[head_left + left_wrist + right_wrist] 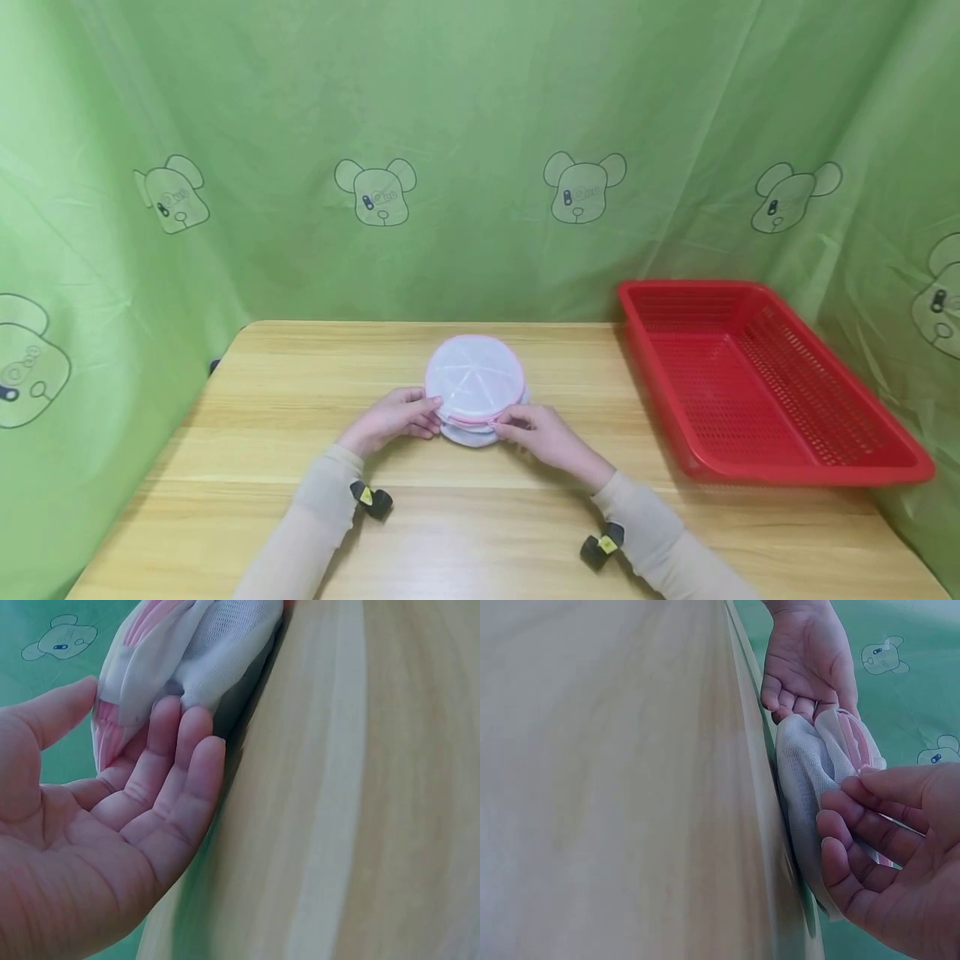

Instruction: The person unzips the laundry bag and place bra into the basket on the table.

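A round white mesh laundry bag (474,375) with pink trim stands on the table between both hands. White strips spread from the centre of its top like spokes. Its near side bulges in soft folds below a pink zipper (859,741). At the bag's left edge my left hand (396,418) pinches the rim, thumb on top and fingers against the mesh side, as the left wrist view shows. On the near right side, my right hand (547,435) pinches the zipper's small pull between thumb and forefinger. The inside of the bag is hidden.
To the right lies a large red plastic basket (697,454) with perforated walls. The wooden table (450,533) is enclosed at the back and sides by a green curtain (480,258) printed with bear heads. Each sleeve carries a small black wrist device.
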The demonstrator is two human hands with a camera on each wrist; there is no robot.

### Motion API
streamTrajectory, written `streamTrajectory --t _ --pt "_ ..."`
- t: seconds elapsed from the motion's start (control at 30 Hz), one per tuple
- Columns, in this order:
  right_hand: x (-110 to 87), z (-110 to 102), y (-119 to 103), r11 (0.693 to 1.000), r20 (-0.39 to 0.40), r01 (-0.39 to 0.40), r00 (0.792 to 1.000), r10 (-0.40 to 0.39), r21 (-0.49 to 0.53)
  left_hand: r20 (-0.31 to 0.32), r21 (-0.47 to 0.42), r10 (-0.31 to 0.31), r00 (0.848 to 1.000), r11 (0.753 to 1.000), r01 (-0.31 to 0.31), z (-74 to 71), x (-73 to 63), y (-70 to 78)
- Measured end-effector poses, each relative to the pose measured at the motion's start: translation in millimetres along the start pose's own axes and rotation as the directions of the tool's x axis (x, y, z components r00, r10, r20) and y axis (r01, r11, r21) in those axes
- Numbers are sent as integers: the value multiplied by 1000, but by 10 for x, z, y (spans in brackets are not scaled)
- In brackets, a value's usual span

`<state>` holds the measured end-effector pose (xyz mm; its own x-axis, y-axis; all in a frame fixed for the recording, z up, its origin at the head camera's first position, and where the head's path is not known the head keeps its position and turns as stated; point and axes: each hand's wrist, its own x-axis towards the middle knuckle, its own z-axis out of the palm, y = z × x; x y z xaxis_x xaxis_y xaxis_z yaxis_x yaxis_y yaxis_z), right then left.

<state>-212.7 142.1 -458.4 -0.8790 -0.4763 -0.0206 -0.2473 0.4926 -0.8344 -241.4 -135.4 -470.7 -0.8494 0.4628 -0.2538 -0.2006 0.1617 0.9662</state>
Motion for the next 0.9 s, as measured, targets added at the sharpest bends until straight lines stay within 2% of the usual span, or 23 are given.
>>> streamTrajectory --t 0.33,0.6,0.9 --pt "5 8 13 1000 -6 -2 1000 2 -9 -32 -42 -14 999 999 13 42 33 -26" --pt "-4 1 20 1000 -5 0 1000 0 7 -14 -92 -1 1000 996 0 24 33 -61" --pt "-4 -9 13 1000 -2 -7 1000 7 -10 -23 -99 -4 1000 995 2 26 20 -49"
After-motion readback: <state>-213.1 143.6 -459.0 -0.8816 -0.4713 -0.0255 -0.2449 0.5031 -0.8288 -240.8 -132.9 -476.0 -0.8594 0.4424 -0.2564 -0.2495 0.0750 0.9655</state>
